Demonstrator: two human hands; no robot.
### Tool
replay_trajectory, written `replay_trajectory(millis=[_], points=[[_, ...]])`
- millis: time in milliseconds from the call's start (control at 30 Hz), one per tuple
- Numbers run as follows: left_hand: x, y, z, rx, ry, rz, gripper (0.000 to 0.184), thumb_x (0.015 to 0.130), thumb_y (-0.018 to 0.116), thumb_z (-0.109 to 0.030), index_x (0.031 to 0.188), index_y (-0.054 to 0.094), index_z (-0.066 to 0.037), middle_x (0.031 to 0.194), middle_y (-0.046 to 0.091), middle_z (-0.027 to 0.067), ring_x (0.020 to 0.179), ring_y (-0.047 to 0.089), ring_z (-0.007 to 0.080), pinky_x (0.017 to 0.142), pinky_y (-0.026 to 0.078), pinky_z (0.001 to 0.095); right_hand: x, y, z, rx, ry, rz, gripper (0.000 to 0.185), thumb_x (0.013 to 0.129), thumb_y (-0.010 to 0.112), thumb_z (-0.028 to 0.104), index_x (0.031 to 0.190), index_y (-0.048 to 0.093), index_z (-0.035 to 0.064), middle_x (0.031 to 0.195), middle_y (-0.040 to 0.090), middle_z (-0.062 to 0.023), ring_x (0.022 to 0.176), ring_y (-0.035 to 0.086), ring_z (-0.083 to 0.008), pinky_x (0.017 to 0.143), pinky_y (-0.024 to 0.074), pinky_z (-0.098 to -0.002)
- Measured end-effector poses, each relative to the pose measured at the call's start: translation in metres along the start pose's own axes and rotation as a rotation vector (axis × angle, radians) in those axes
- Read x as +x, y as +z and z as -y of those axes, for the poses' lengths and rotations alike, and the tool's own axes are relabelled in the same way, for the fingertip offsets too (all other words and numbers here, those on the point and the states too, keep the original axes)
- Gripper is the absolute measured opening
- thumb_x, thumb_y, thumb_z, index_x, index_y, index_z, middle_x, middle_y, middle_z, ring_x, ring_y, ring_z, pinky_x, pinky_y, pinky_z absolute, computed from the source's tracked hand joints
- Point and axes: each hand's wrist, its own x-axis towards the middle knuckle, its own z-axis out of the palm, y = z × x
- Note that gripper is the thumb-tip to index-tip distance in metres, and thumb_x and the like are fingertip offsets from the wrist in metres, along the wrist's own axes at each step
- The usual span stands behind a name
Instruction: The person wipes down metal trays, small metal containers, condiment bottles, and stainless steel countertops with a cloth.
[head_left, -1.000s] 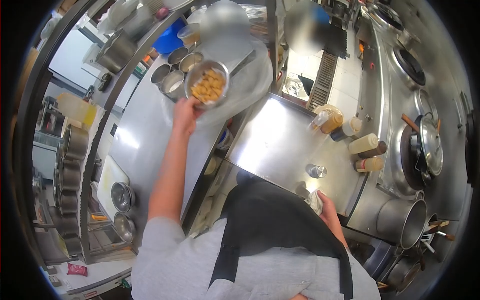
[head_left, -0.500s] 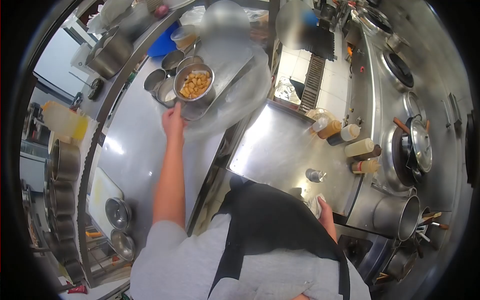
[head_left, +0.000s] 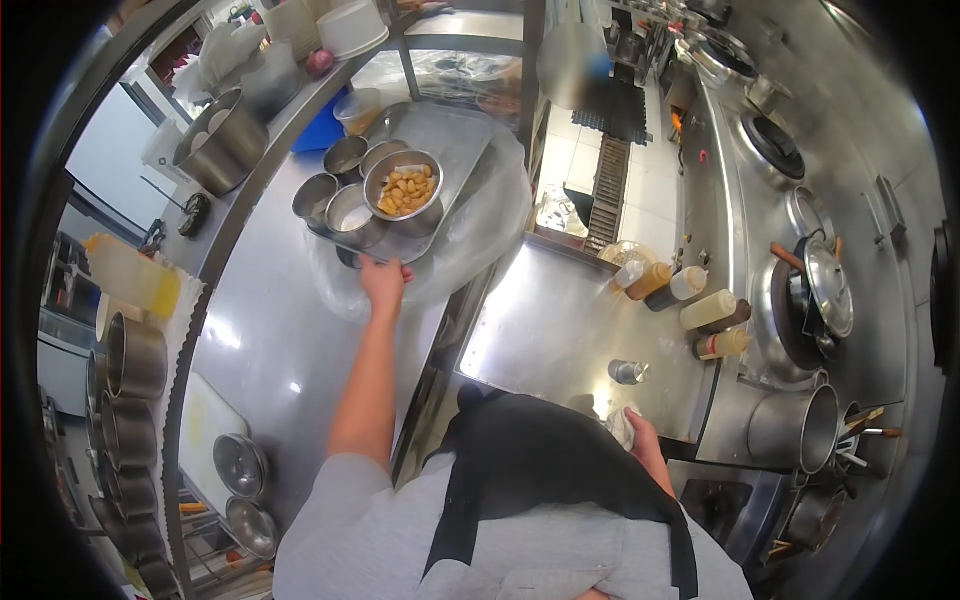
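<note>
My left hand (head_left: 383, 282) is closed on the near edge of a metal tray (head_left: 455, 125), which rests on a clear plastic sheet (head_left: 345, 290). On the tray stand several round steel containers. The nearest one on the right, a steel pot (head_left: 437, 215), holds golden-brown chunks (head_left: 408, 190). Beside it, a steel container (head_left: 352, 212) has something white inside. My right hand (head_left: 647, 442) is low on the right, closed on a crumpled white cloth (head_left: 622, 428), close to the edge of a steel counter (head_left: 540, 320).
Squeeze bottles (head_left: 688, 285) and a small metal cup (head_left: 628, 372) stand on the right counter. Farther right are a stockpot (head_left: 793, 428) and a lidded wok (head_left: 832, 285). A cutting board (head_left: 205, 420) and steel bowls (head_left: 240, 465) lie at left. A shelf rail (head_left: 300, 115) runs above.
My left hand has shifted from the tray's left corner, beside the containers, rightward along its near edge. The view has turned slightly. My right hand keeps the cloth.
</note>
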Motion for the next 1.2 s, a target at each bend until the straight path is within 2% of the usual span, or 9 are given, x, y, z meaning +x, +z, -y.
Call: replay_trajectory(millis=[100, 300, 367, 500, 567, 667, 867, 1067, 1200], points=[[0.005, 0.012, 0.006, -0.025, 0.019, -0.031, 0.086, 0.093, 0.060, 0.002, 0.160, 0.006, 0.014, 0.092, 0.068, 0.0189, 0.066, 0.071, 0.0229, 0.059, 0.062, 0.0356, -0.007, 0.011, 0.002, -0.083, -0.016, -0.047, 0.037, 0.104, 0.060, 0.029, 0.125, 0.062, -0.0007, 0.109, 0.073, -0.0188, 0.096, 0.073, -0.0368, 0.089, 0.0600, -0.0510], [-0.014, 0.008, 0.014, -0.045, -0.079, -0.112, 0.091, 0.094, 0.071, -0.013, 0.161, 0.013, 0.011, 0.110, 0.066, 0.0207, 0.084, 0.072, 0.0254, 0.065, 0.060, 0.0354, -0.004, -0.009, 0.010, -0.082, -0.051, 0.004, 0.037, 0.102, 0.063, 0.026, 0.123, 0.062, -0.0042, 0.110, 0.073, -0.0188, 0.095, 0.074, -0.0348, 0.087, 0.0605, -0.0491], [-0.016, 0.005, 0.073, 0.608, 0.446, -0.321, 0.091, 0.093, 0.075, -0.020, 0.161, 0.022, 0.008, 0.127, 0.060, 0.0216, 0.098, 0.068, 0.0261, 0.080, 0.058, 0.0377, -0.016, -0.001, 0.019, -0.145, -0.169, 0.057, 0.039, 0.103, 0.063, 0.026, 0.126, 0.061, -0.0062, 0.114, 0.073, -0.0188, 0.100, 0.074, -0.0334, 0.090, 0.0597, -0.0477], [-0.159, 0.044, 0.013, 0.434, 0.288, 0.379, 0.079, 0.091, 0.078, -0.022, 0.154, 0.040, 0.006, 0.136, 0.054, 0.0221, 0.108, 0.059, 0.0345, 0.103, 0.048, 0.0425, -0.041, 0.040, 0.042, -0.024, -0.301, 0.172, 0.041, 0.106, 0.059, 0.027, 0.131, 0.059, -0.0062, 0.122, 0.071, -0.0195, 0.111, 0.072, -0.0328, 0.099, 0.0567, -0.0474], [-0.201, 0.072, 0.028, 0.584, 0.868, 0.638, 0.078, 0.091, 0.078, -0.032, 0.154, 0.045, 0.000, 0.152, 0.046, 0.0260, 0.137, 0.049, 0.0408, 0.115, 0.042, 0.0454, -0.052, 0.070, 0.054, 0.045, -0.247, 0.384, 0.047, 0.110, 0.051, 0.030, 0.142, 0.053, -0.0049, 0.133, 0.066, -0.0192, 0.123, 0.066, -0.0332, 0.110, 0.0500, -0.0479], [-0.290, 0.114, -0.039, 0.425, 1.074, 1.159, 0.080, 0.091, 0.076, -0.041, 0.155, 0.045, -0.005, 0.161, 0.038, 0.0257, 0.147, 0.040, 0.0419, 0.122, 0.033, 0.0510, -0.065, 0.122, 0.060, -0.007, -0.162, 0.566, 0.051, 0.112, 0.045, 0.034, 0.153, 0.044, 0.0027, 0.149, 0.055, -0.0162, 0.136, 0.056, -0.0326, 0.116, 0.0445, -0.0485], [-0.299, 0.142, -0.048, 0.590, 1.480, 1.158, 0.081, 0.090, 0.074, -0.052, 0.156, 0.047, -0.015, 0.161, 0.041, 0.0203, 0.148, 0.039, 0.0409, 0.123, 0.029, 0.0565, -0.080, 0.150, 0.063, 0.071, -0.201, 0.680, 0.053, 0.113, 0.042, 0.038, 0.158, 0.038, 0.0107, 0.159, 0.043, -0.0121, 0.144, 0.047, -0.0304, 0.119, 0.0396, -0.0486], [-0.271, 0.118, 0.039, 0.764, 0.840, 0.746, 0.075, 0.093, 0.075, -0.041, 0.151, 0.048, -0.002, 0.153, 0.050, 0.0233, 0.141, 0.050, 0.0378, 0.117, 0.040, 0.0465, -0.092, 0.129, 0.083, 0.018, -0.276, 0.730, 0.054, 0.112, 0.046, 0.034, 0.152, 0.041, -0.0023, 0.149, 0.055, -0.0163, 0.136, 0.055, -0.0311, 0.114, 0.0438, -0.0474], [-0.281, 0.079, 0.065, 0.659, 0.101, 0.963, 0.063, 0.101, 0.067, -0.035, 0.152, 0.049, -0.003, 0.147, 0.058, 0.0176, 0.126, 0.062, 0.0297, 0.107, 0.049, 0.0400, -0.092, 0.099, 0.088, -0.137, -0.158, 0.761, 0.049, 0.112, 0.050, 0.034, 0.145, 0.051, -0.0022, 0.139, 0.063, -0.0147, 0.127, 0.062, -0.0271, 0.107, 0.0493, -0.0417]])
